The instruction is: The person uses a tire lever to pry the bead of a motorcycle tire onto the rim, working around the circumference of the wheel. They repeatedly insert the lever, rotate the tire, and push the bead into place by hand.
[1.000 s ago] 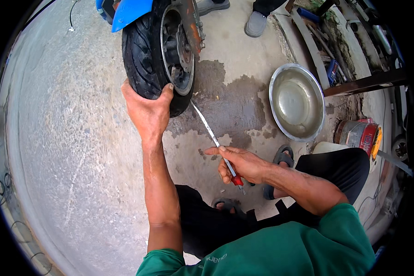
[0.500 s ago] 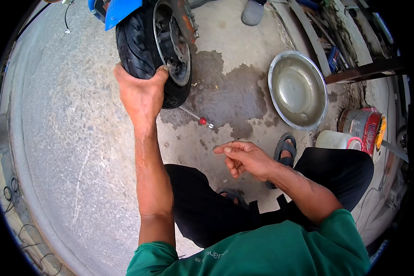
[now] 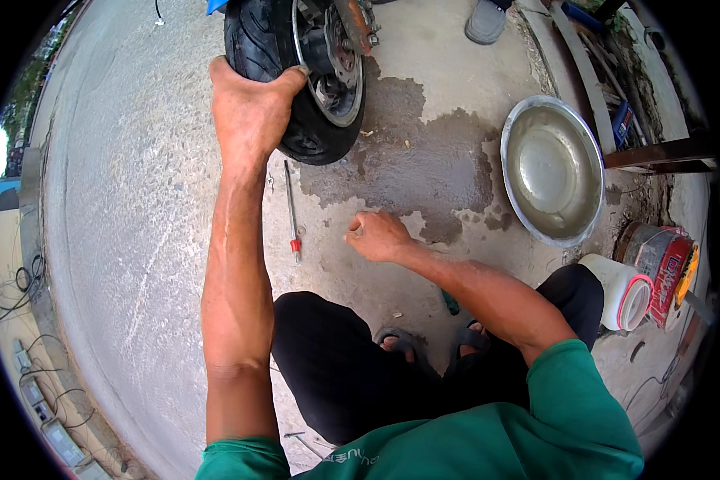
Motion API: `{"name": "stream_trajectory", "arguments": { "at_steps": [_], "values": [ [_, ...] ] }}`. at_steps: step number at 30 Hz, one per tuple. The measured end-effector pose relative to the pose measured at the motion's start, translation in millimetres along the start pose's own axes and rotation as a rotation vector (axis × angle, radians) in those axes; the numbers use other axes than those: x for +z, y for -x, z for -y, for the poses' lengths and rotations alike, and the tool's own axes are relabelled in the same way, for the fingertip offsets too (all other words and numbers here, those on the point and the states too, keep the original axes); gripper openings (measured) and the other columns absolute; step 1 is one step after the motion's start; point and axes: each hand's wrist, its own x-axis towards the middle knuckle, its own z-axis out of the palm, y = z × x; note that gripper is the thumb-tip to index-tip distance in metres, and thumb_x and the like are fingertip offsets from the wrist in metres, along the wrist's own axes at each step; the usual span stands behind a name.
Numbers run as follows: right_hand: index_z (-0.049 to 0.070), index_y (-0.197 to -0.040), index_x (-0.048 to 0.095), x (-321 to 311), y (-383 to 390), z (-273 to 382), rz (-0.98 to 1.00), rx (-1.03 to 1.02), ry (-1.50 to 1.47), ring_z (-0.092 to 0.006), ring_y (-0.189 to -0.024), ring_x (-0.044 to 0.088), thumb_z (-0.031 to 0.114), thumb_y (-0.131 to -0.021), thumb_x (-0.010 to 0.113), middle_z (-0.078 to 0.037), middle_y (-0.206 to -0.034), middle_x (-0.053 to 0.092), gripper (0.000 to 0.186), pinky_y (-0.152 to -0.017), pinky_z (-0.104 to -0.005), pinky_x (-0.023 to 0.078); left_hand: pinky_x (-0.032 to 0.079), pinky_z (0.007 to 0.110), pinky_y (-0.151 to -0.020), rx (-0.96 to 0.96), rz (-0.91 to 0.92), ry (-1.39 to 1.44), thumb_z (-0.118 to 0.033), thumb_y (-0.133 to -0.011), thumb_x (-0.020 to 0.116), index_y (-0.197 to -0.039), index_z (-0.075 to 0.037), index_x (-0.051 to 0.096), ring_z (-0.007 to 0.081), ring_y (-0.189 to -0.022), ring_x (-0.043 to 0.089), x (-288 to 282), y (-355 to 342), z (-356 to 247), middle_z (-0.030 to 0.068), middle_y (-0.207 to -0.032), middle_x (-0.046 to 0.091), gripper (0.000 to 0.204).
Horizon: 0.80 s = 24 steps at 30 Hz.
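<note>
My left hand (image 3: pixel 252 108) is closed around the black tyre (image 3: pixel 256 40) of a wheel, thumb on the rim side and fingers over the tread. The spoked metal rim (image 3: pixel 346 112) faces right. On the ground just below the tyre lies a screwdriver (image 3: pixel 290 208) with a long thin shaft and a red and clear handle, touched by neither hand. My right hand (image 3: pixel 378 236) hovers right of the screwdriver, its fingers curled in toward the thumb. Whatever may be inside those fingers is hidden.
A metal basin (image 3: pixel 516 192) with some water stands at the right, beside a wet patch (image 3: pixel 440 180) on the concrete. Further right are a white plastic container (image 3: pixel 608 280) and a red and grey bucket (image 3: pixel 656 264). Another person's shoe (image 3: pixel 486 22) shows at the top.
The screwdriver has turned from slanting rightward to lying nearly straight toward me. My right hand has moved left, and its pointing fingers have curled. My left hand stays on the tyre.
</note>
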Motion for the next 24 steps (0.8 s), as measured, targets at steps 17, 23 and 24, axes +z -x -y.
{"name": "stream_trajectory", "arguments": {
  "at_steps": [17,23,24],
  "values": [
    [0.008,-0.130,0.062,124.6,-83.8,77.1,0.220,-0.345,0.184,-0.0395,-0.112,0.069,0.033,-0.093,0.062,-0.024,-0.116,0.072,0.045,-0.096,-0.0510,0.053,0.064,0.039,-0.086,0.018,0.255,-0.087,-0.045,-0.076,0.084,-0.131,0.018,0.049,0.0383,-0.089,0.076,-22.4,-36.8,-10.9,0.0310,-0.109,0.069,0.090],
    [0.006,-0.126,0.062,153.2,-114.7,47.9,0.075,-0.271,0.214,-0.0348,-0.105,0.073,0.033,-0.091,0.067,-0.022,-0.112,0.072,0.043,-0.090,-0.0468,0.055,0.064,0.039,-0.086,0.008,0.250,0.033,-0.045,-0.081,0.081,-0.129,0.017,0.053,0.0393,-0.089,0.077,-18.5,-52.8,-13.8,0.0318,-0.107,0.071,0.084],
    [0.005,-0.126,0.061,157.6,-113.2,47.7,0.031,-0.253,0.237,-0.0342,-0.101,0.074,0.030,-0.090,0.067,-0.021,-0.109,0.073,0.044,-0.087,-0.0461,0.056,0.064,0.039,-0.087,0.000,0.287,0.110,-0.044,-0.081,0.081,-0.129,0.017,0.054,0.0388,-0.090,0.077,-18.8,-54.9,-11.2,0.0313,-0.107,0.071,0.083]
  ]
}}
